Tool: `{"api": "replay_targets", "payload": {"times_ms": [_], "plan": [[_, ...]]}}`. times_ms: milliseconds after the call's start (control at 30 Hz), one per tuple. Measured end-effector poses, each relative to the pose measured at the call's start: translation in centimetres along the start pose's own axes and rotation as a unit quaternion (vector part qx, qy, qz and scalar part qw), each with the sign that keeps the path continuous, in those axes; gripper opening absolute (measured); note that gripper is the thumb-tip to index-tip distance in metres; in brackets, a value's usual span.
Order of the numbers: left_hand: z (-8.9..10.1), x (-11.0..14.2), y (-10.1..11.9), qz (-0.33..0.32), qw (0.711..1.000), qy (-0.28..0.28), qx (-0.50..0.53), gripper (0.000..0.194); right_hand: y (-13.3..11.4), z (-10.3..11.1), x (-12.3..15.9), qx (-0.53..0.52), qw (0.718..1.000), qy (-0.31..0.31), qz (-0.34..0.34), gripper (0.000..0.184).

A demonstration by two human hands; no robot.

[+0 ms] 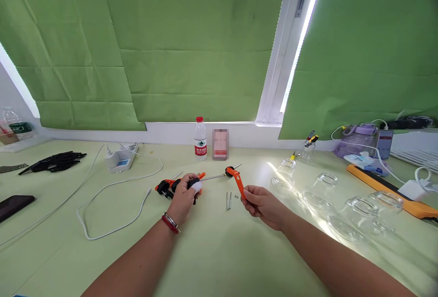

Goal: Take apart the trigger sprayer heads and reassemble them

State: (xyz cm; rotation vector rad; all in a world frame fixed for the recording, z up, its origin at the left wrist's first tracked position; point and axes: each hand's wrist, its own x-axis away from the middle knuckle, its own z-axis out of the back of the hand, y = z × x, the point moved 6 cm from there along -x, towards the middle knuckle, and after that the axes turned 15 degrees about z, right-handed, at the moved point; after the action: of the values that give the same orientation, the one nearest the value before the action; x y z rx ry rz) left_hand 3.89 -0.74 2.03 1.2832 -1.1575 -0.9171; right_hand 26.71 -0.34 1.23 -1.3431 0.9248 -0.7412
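My left hand is closed around the black handle of a screwdriver, whose thin metal shaft points right. The shaft's tip meets the round black end of an orange plastic handle. A metal bolt sticks out behind that black end. My right hand pinches the lower end of the orange handle between thumb and fingers. More orange and black parts lie beside my left hand, partly hidden by it. Between my hands, two long bolts and small metal pieces rest on the table.
Several clear glass jars stand at the right, one holding screwdrivers. A water bottle and a pink upright box stand at the back. A white cable, a power strip and black gloves lie left.
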Motion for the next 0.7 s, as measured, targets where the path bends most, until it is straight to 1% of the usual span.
{"api": "replay_targets", "payload": {"times_ms": [67, 100, 200, 267, 433, 600, 700], "plan": [[-1.1, 0.7, -0.1, 0.018, 0.998, -0.052, 0.008, 0.025, 1.0, 0.3, 1.7, -0.107, 0.994, -0.020, -0.009, 0.030], [-1.7, 1.1, -0.1, 0.028, 0.996, -0.085, 0.016, 0.026, 1.5, 0.4, 2.4, -0.139, 0.990, -0.026, -0.017, 0.030], [-3.2, 2.3, -0.3, 0.052, 0.983, -0.171, 0.029, 0.025, 2.7, 0.4, 3.5, -0.190, 0.980, -0.038, -0.034, 0.029], [-3.7, 2.8, -0.5, 0.060, 0.977, -0.202, 0.023, 0.023, 2.9, 0.3, 3.7, -0.199, 0.978, -0.054, -0.038, 0.029], [-4.2, 3.4, -0.5, 0.060, 0.969, -0.240, 0.012, 0.027, 3.0, 0.4, 3.6, -0.178, 0.978, -0.096, -0.057, 0.030], [-4.6, 4.1, -0.6, 0.072, 0.966, -0.248, 0.003, 0.046, 3.1, 0.2, 3.7, -0.163, 0.977, -0.122, -0.056, 0.030], [-5.3, 4.8, -0.9, 0.080, 0.958, -0.276, -0.025, 0.051, 3.1, -0.1, 3.8, -0.143, 0.978, -0.146, -0.044, 0.031]]}}
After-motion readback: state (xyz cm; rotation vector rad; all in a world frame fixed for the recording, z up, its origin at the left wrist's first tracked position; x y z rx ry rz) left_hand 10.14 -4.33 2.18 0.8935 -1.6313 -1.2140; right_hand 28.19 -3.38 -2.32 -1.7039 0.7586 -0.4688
